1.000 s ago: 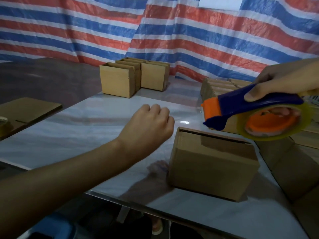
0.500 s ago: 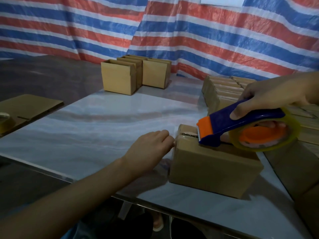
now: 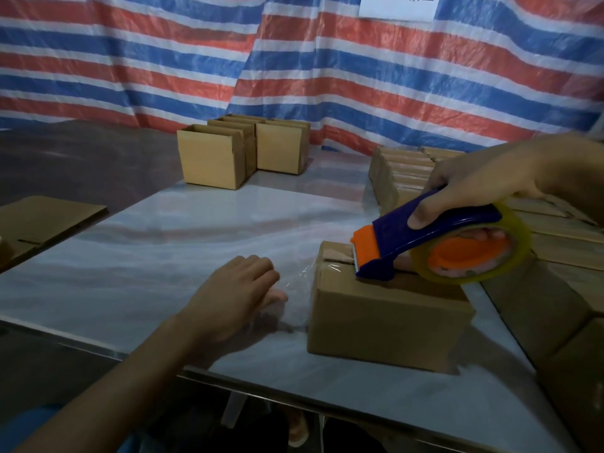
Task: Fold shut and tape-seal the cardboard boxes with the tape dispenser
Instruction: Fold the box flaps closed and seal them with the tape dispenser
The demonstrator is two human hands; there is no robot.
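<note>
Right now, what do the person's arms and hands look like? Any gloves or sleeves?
No gloves: the left hand and right hand are bare, with no rings, watch or bracelet showing. The left forearm and right forearm are bare too, with no sleeve in view as far as the picture reaches.
</note>
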